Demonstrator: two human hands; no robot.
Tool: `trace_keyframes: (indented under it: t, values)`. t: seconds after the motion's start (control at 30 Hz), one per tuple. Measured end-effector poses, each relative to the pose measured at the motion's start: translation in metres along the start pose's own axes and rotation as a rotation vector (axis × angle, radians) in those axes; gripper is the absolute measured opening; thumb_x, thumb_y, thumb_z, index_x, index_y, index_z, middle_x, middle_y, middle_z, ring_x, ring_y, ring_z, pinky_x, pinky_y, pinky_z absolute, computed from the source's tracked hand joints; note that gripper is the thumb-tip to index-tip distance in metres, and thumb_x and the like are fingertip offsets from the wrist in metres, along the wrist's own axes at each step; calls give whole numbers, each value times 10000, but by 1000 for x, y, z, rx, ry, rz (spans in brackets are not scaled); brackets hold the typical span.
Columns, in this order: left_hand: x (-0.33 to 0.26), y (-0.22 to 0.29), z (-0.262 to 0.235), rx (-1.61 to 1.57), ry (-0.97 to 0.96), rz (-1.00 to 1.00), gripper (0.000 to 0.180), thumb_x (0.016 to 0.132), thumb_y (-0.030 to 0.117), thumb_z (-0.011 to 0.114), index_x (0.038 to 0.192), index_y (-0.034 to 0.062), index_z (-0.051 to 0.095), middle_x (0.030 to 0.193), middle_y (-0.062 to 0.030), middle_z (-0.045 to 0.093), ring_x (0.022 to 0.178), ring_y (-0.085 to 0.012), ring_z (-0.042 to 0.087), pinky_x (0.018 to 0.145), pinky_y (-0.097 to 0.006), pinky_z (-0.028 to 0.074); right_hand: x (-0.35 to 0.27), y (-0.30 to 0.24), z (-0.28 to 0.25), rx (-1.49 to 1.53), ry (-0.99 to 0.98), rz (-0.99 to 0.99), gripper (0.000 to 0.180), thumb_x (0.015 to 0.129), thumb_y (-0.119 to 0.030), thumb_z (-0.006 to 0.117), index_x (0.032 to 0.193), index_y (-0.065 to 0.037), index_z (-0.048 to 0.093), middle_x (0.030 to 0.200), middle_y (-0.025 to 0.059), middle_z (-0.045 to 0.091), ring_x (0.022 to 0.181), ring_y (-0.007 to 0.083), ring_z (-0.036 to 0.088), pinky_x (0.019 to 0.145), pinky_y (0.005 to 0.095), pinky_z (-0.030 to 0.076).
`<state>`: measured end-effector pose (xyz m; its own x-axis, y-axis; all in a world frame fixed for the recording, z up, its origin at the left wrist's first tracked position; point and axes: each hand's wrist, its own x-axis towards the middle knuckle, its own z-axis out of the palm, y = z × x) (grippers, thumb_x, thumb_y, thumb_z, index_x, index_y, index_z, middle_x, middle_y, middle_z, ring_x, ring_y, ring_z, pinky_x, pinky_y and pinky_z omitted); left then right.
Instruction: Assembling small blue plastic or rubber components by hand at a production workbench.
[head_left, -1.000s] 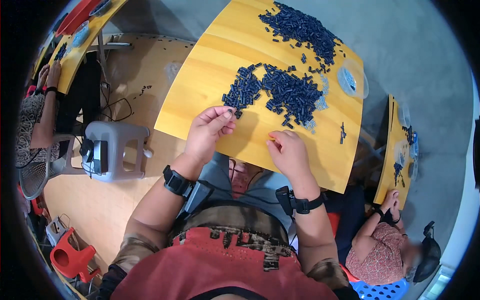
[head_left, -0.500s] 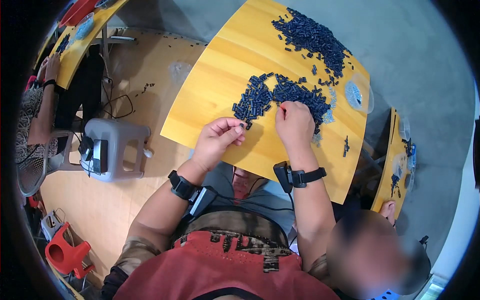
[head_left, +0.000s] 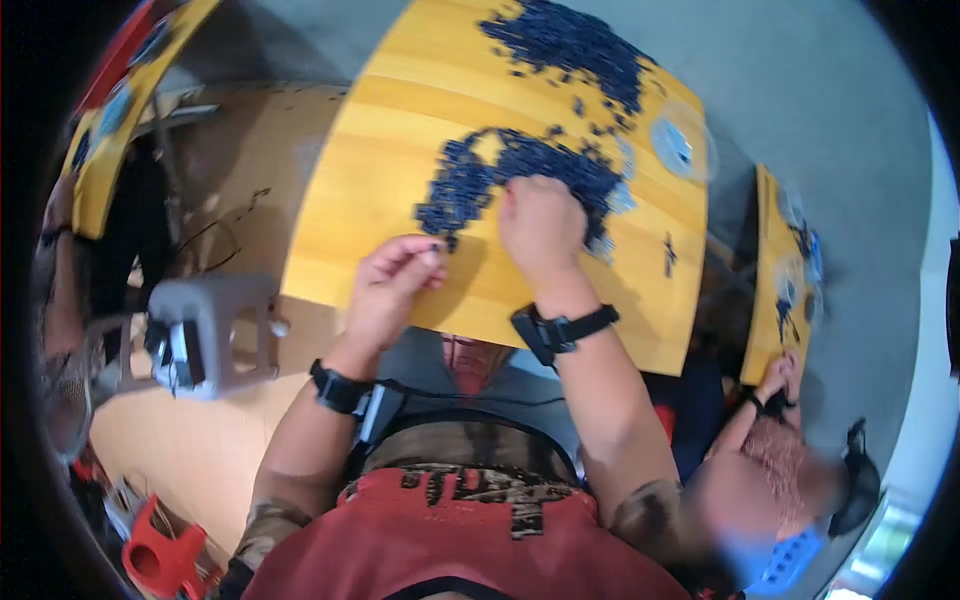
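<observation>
My left hand (head_left: pixel 395 283) is closed in a pinch over the near left part of the yellow table (head_left: pixel 365 180). Between its thumb and fingertips shows a small dark cylindrical piece (head_left: pixel 434 248). A heap of similar dark pieces (head_left: pixel 455 185) lies just beyond that hand. My right hand (head_left: pixel 545 228) is at the near edge of a second heap (head_left: pixel 585 165), its fingers curled together. Whatever those fingers hold is hidden by the hand and blurred. Small silvery bits (head_left: pixel 620 198) lie to the right of this heap.
A larger heap of dark pieces (head_left: pixel 570 45) covers the table's far end. A clear dish (head_left: pixel 672 145) with silvery bits stands at the right edge; a joined dark piece (head_left: pixel 669 255) lies nearer. People work at side tables left and right. A grey stool (head_left: pixel 215 325) stands at left.
The whole view has shifted, so the table appears farther left and up. My right hand has moved forward against the heap with its fingers curled in. My left hand keeps its pinch.
</observation>
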<state>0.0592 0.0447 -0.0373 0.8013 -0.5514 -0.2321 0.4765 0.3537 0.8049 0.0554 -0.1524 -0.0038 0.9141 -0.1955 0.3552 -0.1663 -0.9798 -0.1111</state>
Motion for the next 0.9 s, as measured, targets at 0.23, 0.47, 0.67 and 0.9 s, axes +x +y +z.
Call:
trace_keyframes:
  t: [0.23, 0.47, 0.67, 0.9]
  values:
    - [2, 0, -6, 23, 31, 25, 170, 891, 83, 585, 1045, 16, 610, 906, -44, 637, 782, -109, 591, 698, -231, 473, -59, 22, -44, 205, 78, 179, 69, 737, -125, 651, 758, -63, 630, 711, 87, 583, 721, 280, 581, 616, 386, 475]
    - [2, -1, -4, 9, 20, 20, 177, 898, 83, 572, 1061, 22, 603, 932, -42, 628, 800, -111, 574, 722, -232, 449, -140, 68, -49, 224, 64, 301, 125, 757, -65, 639, 881, -49, 627, 724, 93, 584, 709, 272, 578, 616, 361, 469]
    - [2, -1, -5, 0, 44, 23, 180, 900, 79, 565, 1070, 27, 598, 934, -40, 618, 807, -112, 562, 731, -231, 441, -123, 79, -48, 362, 30, 395, 61, 755, -60, 626, 812, -43, 612, 742, 119, 572, 740, 312, 567, 633, 403, 465]
    - [3, -1, -4, 21, 45, 32, 176, 902, 78, 558, 1066, 28, 597, 921, -39, 611, 802, -106, 558, 727, -225, 445, -102, 108, -41, 376, 120, 335, 33, 754, -54, 618, 776, -38, 600, 748, 124, 574, 769, 324, 563, 658, 407, 464]
